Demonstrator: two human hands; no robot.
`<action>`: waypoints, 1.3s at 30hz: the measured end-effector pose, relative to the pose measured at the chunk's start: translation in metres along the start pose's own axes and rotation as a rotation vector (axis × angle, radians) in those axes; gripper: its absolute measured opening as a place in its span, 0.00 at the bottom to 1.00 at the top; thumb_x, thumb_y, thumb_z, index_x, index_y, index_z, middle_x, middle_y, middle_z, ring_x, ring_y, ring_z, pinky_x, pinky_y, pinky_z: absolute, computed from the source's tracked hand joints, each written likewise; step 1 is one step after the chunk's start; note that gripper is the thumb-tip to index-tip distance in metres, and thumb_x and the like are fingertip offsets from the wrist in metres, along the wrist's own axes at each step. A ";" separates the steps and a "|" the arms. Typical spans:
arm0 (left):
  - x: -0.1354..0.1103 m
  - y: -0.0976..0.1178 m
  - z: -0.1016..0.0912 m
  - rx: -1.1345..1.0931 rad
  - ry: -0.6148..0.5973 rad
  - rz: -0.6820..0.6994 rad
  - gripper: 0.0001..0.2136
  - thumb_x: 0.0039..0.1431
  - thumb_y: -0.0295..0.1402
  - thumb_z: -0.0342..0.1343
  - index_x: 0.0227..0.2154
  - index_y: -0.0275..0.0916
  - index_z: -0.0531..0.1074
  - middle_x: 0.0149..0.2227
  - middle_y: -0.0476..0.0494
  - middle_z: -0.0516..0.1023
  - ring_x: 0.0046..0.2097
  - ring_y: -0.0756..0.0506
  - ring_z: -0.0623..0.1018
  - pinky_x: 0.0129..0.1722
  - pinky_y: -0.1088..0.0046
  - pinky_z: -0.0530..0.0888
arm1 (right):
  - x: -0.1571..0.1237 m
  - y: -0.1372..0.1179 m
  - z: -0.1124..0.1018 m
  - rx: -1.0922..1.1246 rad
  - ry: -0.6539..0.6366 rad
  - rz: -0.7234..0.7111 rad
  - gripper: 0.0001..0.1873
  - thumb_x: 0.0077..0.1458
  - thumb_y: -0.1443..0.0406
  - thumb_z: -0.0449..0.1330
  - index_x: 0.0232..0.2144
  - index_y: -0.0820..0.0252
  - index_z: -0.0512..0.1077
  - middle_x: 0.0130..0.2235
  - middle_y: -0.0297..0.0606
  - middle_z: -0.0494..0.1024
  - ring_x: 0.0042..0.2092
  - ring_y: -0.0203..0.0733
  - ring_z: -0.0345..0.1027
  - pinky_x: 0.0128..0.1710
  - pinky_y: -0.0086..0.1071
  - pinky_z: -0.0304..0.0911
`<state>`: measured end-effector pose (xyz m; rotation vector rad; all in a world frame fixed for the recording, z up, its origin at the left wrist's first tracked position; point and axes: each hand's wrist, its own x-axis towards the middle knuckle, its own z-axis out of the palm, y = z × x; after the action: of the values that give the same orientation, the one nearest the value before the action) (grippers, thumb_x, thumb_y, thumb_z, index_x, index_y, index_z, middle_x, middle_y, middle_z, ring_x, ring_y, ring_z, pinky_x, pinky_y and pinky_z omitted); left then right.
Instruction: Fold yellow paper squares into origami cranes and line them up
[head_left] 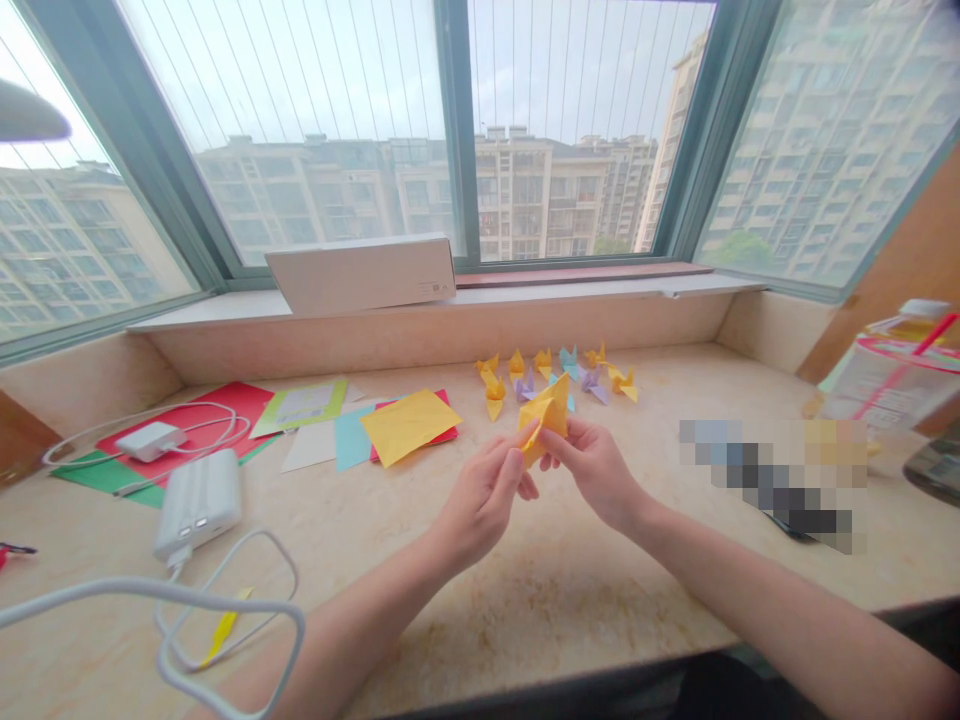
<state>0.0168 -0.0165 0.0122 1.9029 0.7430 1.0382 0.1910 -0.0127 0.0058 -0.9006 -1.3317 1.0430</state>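
Between both hands, above the stone counter (pixel 600 610), a partly folded sheet of yellow origami paper (pixel 553 406) is held up. My left hand (pixel 487 490) pinches its lower left part, thumb against fingers. From the other side, my right hand (pixel 592 460) grips the lower right edge with thumb and fingertips. Just behind the hands stand several small folded paper cranes: a yellow crane (pixel 622 382), a purple crane (pixel 593 385) and a blue crane (pixel 569 362) among them. Left of the hands lies a flat yellow sheet (pixel 411 425) on top of other coloured paper.
At left, a white power bank (pixel 201 500) and a charger (pixel 152 441) lie with looping white cables over red paper (pixel 247 405) and green paper. A long white box (pixel 364 275) leans at the window. A cup with a straw (pixel 892 385) and a pixelated object (pixel 772 485) are right.
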 end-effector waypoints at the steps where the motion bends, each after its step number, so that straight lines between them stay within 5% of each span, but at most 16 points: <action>1: 0.000 -0.001 0.000 -0.047 -0.006 -0.014 0.24 0.72 0.45 0.40 0.58 0.36 0.70 0.30 0.43 0.74 0.35 0.44 0.76 0.41 0.66 0.73 | 0.000 -0.001 0.000 -0.009 -0.011 -0.002 0.21 0.53 0.47 0.65 0.32 0.60 0.77 0.28 0.35 0.77 0.27 0.36 0.66 0.28 0.31 0.63; 8: 0.000 -0.007 0.005 -0.270 -0.008 -0.074 0.28 0.68 0.50 0.47 0.63 0.39 0.63 0.32 0.46 0.71 0.29 0.48 0.76 0.33 0.70 0.74 | -0.001 -0.003 0.003 0.016 -0.069 -0.002 0.22 0.50 0.46 0.67 0.32 0.59 0.77 0.28 0.34 0.76 0.28 0.36 0.66 0.30 0.31 0.64; 16: -0.003 -0.010 0.009 -0.071 0.005 -0.071 0.24 0.70 0.47 0.43 0.59 0.37 0.68 0.22 0.53 0.64 0.23 0.51 0.67 0.25 0.76 0.67 | -0.006 0.008 0.006 0.027 -0.201 0.012 0.20 0.56 0.48 0.63 0.29 0.59 0.73 0.26 0.33 0.76 0.27 0.38 0.70 0.30 0.32 0.64; 21: -0.001 -0.010 0.006 -0.100 0.075 -0.100 0.27 0.69 0.47 0.44 0.65 0.40 0.59 0.23 0.55 0.64 0.20 0.53 0.60 0.19 0.78 0.58 | -0.011 0.010 0.006 -0.067 -0.157 -0.058 0.23 0.61 0.48 0.58 0.26 0.60 0.74 0.27 0.35 0.74 0.30 0.38 0.66 0.31 0.32 0.63; 26: 0.001 -0.009 0.003 -0.087 0.100 -0.106 0.31 0.68 0.43 0.49 0.69 0.40 0.49 0.26 0.53 0.70 0.21 0.54 0.61 0.21 0.78 0.60 | -0.011 0.006 0.005 -0.097 -0.171 -0.067 0.25 0.61 0.46 0.56 0.28 0.61 0.75 0.28 0.37 0.75 0.30 0.38 0.66 0.31 0.32 0.63; 31: 0.001 -0.008 0.006 -0.098 0.089 -0.146 0.33 0.67 0.43 0.51 0.69 0.38 0.47 0.23 0.57 0.66 0.19 0.54 0.62 0.19 0.80 0.60 | -0.004 0.007 0.005 -0.018 -0.055 -0.007 0.20 0.59 0.49 0.60 0.30 0.60 0.76 0.28 0.36 0.76 0.28 0.36 0.63 0.27 0.30 0.61; 34: 0.002 -0.003 0.005 -0.164 0.073 -0.192 0.26 0.67 0.46 0.49 0.60 0.34 0.60 0.21 0.58 0.66 0.17 0.53 0.65 0.17 0.80 0.63 | -0.001 0.007 0.003 -0.003 0.033 -0.027 0.22 0.58 0.48 0.61 0.25 0.60 0.75 0.25 0.35 0.74 0.25 0.34 0.61 0.25 0.29 0.60; 36: 0.004 0.000 0.003 -0.166 0.064 -0.208 0.19 0.66 0.47 0.50 0.42 0.34 0.70 0.20 0.56 0.66 0.18 0.53 0.66 0.18 0.79 0.65 | 0.000 0.007 0.002 -0.009 0.073 -0.039 0.23 0.57 0.48 0.61 0.23 0.60 0.75 0.23 0.34 0.73 0.24 0.34 0.61 0.24 0.29 0.59; 39: 0.006 0.000 -0.001 -0.127 0.067 -0.226 0.19 0.64 0.48 0.51 0.25 0.37 0.65 0.19 0.55 0.65 0.19 0.54 0.67 0.20 0.79 0.66 | 0.003 0.007 0.000 -0.020 0.093 -0.058 0.23 0.57 0.48 0.61 0.23 0.61 0.75 0.23 0.34 0.74 0.25 0.34 0.61 0.24 0.29 0.59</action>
<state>0.0187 -0.0115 0.0149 1.6408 0.8873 0.9865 0.1905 -0.0077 -0.0003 -0.9090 -1.2850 0.9336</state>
